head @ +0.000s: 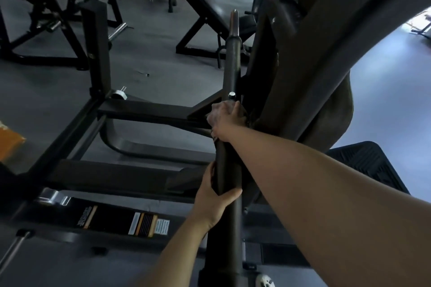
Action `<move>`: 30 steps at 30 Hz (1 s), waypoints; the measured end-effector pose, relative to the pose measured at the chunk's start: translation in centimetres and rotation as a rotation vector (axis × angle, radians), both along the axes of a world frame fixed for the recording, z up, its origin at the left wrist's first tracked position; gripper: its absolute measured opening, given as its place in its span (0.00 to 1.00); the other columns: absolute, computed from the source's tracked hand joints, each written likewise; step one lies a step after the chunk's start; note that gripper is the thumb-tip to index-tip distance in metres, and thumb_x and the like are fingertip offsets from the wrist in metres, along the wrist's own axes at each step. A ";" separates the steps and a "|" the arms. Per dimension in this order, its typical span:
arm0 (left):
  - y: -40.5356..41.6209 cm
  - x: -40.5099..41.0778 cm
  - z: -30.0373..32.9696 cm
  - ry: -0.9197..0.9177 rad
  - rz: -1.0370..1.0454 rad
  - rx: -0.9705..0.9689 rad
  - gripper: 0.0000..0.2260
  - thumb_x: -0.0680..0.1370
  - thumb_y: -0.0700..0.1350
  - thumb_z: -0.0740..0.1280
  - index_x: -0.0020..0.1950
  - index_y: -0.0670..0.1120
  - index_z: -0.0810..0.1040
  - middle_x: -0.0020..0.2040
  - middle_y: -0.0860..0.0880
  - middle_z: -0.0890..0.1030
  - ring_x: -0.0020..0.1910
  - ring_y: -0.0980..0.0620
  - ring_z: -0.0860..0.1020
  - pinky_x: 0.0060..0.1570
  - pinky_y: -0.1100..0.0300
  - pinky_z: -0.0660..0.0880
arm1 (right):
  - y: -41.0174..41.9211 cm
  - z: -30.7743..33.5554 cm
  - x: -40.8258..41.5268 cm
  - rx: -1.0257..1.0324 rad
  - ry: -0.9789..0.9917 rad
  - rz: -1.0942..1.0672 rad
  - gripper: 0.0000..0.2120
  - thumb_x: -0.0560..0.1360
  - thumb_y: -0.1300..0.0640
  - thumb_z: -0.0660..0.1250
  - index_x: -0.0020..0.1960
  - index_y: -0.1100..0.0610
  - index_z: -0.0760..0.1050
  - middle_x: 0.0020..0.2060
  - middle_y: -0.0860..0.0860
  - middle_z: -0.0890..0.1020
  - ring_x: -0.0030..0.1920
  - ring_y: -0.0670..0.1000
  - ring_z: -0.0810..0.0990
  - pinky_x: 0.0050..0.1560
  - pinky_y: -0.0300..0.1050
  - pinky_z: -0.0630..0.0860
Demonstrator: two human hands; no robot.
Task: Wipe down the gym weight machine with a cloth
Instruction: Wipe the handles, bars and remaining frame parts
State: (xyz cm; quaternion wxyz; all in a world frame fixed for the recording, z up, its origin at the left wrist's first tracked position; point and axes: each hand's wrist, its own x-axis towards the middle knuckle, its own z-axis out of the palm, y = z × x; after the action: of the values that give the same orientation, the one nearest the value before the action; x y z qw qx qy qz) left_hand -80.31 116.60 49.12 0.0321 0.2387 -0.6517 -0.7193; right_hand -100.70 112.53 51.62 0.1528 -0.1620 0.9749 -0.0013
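— Two hands on the machine?
— Yes. Nearest, the left hand (215, 198) grips the dark handle bar (227, 170). Beyond it, the right hand (225, 117) clutches a dark cloth (245, 117) against the weight machine's frame (291, 72).
— Farther back?
— An incline bench (198, 0).

Machine frame (144, 109) black; floor (163, 72) grey; label (149, 225) striped white, orange, black; near-left box (9, 144) orange.

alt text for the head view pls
A person's left hand grips the dark bar of a black gym weight machine, while the right hand presses on it higher up. More black machine frames stand on the grey floor behind.
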 end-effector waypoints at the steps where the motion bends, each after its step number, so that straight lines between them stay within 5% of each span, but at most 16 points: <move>1: 0.0 0.0 -0.1 -0.002 0.001 -0.001 0.36 0.71 0.45 0.75 0.73 0.57 0.59 0.60 0.57 0.75 0.56 0.59 0.76 0.49 0.65 0.73 | -0.2 0.3 -0.2 0.037 0.010 -0.014 0.41 0.77 0.48 0.64 0.78 0.49 0.40 0.76 0.59 0.39 0.76 0.61 0.40 0.74 0.59 0.47; 3: 0.0 0.1 -0.1 -0.006 0.006 0.001 0.36 0.71 0.45 0.75 0.73 0.58 0.59 0.58 0.60 0.75 0.55 0.61 0.76 0.46 0.68 0.72 | -0.4 0.4 -1.2 -0.003 -0.011 0.008 0.38 0.78 0.48 0.62 0.78 0.51 0.43 0.76 0.59 0.40 0.76 0.61 0.40 0.75 0.55 0.47; 5: 0.0 0.1 -0.1 -0.013 0.013 0.003 0.36 0.71 0.45 0.75 0.73 0.58 0.59 0.58 0.61 0.75 0.54 0.63 0.76 0.44 0.71 0.72 | -0.3 -0.4 -1.8 -0.140 -0.080 0.039 0.30 0.81 0.52 0.55 0.78 0.56 0.47 0.77 0.58 0.43 0.76 0.57 0.41 0.70 0.29 0.44; 6: -0.1 0.1 -0.1 -0.016 0.015 0.003 0.36 0.71 0.45 0.75 0.73 0.58 0.59 0.58 0.61 0.74 0.53 0.64 0.76 0.42 0.72 0.72 | -0.4 -1.0 -2.4 -0.176 -0.032 0.026 0.28 0.82 0.54 0.53 0.78 0.60 0.48 0.77 0.58 0.45 0.76 0.54 0.42 0.56 0.14 0.44; 7: -0.1 0.1 -0.1 -0.017 0.018 0.004 0.35 0.71 0.45 0.74 0.72 0.59 0.60 0.57 0.62 0.74 0.52 0.64 0.75 0.41 0.73 0.72 | -0.7 -1.4 -2.8 -0.128 0.063 0.052 0.27 0.82 0.56 0.53 0.77 0.63 0.49 0.77 0.58 0.48 0.75 0.52 0.44 0.45 0.11 0.52; 9: -0.1 0.1 -0.1 -0.018 0.022 0.005 0.35 0.71 0.45 0.75 0.70 0.60 0.60 0.56 0.63 0.74 0.51 0.66 0.75 0.40 0.74 0.72 | -1.0 -0.8 -2.9 -0.094 0.024 0.062 0.23 0.79 0.53 0.62 0.70 0.62 0.66 0.70 0.57 0.66 0.73 0.53 0.61 0.32 0.23 0.66; 10: -0.1 0.1 -0.1 -0.015 0.021 0.007 0.36 0.69 0.47 0.76 0.71 0.60 0.60 0.57 0.63 0.74 0.52 0.65 0.76 0.41 0.73 0.72 | -1.2 -0.2 -2.8 -0.031 0.102 0.131 0.18 0.74 0.49 0.67 0.59 0.59 0.75 0.60 0.56 0.74 0.63 0.55 0.73 0.34 0.35 0.73; 12: -0.2 0.0 -0.1 -0.014 0.019 0.019 0.36 0.68 0.48 0.76 0.70 0.60 0.60 0.57 0.62 0.74 0.53 0.63 0.76 0.44 0.70 0.72 | -1.4 1.8 -1.4 0.057 0.112 0.163 0.16 0.71 0.44 0.68 0.44 0.59 0.78 0.43 0.55 0.76 0.43 0.57 0.76 0.39 0.50 0.76; 14: -0.3 0.0 -0.2 -0.016 0.015 0.021 0.34 0.70 0.44 0.76 0.68 0.61 0.60 0.57 0.62 0.74 0.54 0.62 0.76 0.46 0.69 0.73 | -1.2 1.3 -0.6 0.030 0.167 0.172 0.25 0.72 0.41 0.66 0.41 0.66 0.73 0.38 0.56 0.73 0.36 0.55 0.75 0.34 0.47 0.75; 17: -0.4 -0.1 -0.2 -0.013 0.000 0.000 0.35 0.70 0.44 0.76 0.69 0.60 0.61 0.57 0.60 0.75 0.54 0.61 0.76 0.48 0.67 0.73 | -0.2 2.7 1.7 -0.099 0.066 0.022 0.32 0.72 0.36 0.65 0.58 0.65 0.71 0.44 0.60 0.67 0.43 0.57 0.73 0.30 0.50 0.71; 19: -0.4 -0.2 0.1 -0.019 -0.008 -0.005 0.35 0.70 0.44 0.76 0.70 0.59 0.61 0.59 0.58 0.75 0.54 0.60 0.76 0.48 0.67 0.73 | 2.0 2.9 3.8 -0.241 0.103 0.042 0.31 0.77 0.44 0.63 0.72 0.60 0.61 0.62 0.61 0.66 0.59 0.62 0.70 0.49 0.59 0.73; 21: -0.4 -0.1 0.6 -0.030 -0.022 -0.016 0.34 0.71 0.45 0.75 0.70 0.58 0.60 0.59 0.57 0.74 0.53 0.61 0.75 0.46 0.67 0.72 | 4.9 3.1 6.8 -0.525 -0.126 -0.011 0.32 0.79 0.55 0.61 0.77 0.58 0.48 0.75 0.59 0.52 0.74 0.63 0.54 0.71 0.60 0.56; 25: -0.4 0.9 1.1 -0.066 -0.085 -0.064 0.35 0.70 0.46 0.75 0.72 0.55 0.60 0.63 0.54 0.74 0.55 0.59 0.74 0.51 0.69 0.71 | 7.7 2.0 10.1 -0.675 -0.208 -0.074 0.41 0.77 0.51 0.65 0.78 0.52 0.41 0.76 0.60 0.49 0.74 0.62 0.54 0.73 0.56 0.56; 30: -0.3 2.5 1.2 -0.052 -0.102 -0.045 0.35 0.71 0.37 0.74 0.70 0.54 0.59 0.50 0.63 0.72 0.43 0.73 0.73 0.38 0.78 0.71 | 10.3 1.4 13.1 -0.638 -0.372 -0.132 0.45 0.76 0.46 0.66 0.76 0.44 0.34 0.72 0.62 0.54 0.67 0.62 0.67 0.66 0.52 0.67</move>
State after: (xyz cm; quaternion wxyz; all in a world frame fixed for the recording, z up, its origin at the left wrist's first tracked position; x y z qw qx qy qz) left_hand -77.83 116.33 50.28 -0.0163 0.2229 -0.6797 -0.6986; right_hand -87.64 122.78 53.05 0.2686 -0.1351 0.8895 -0.3441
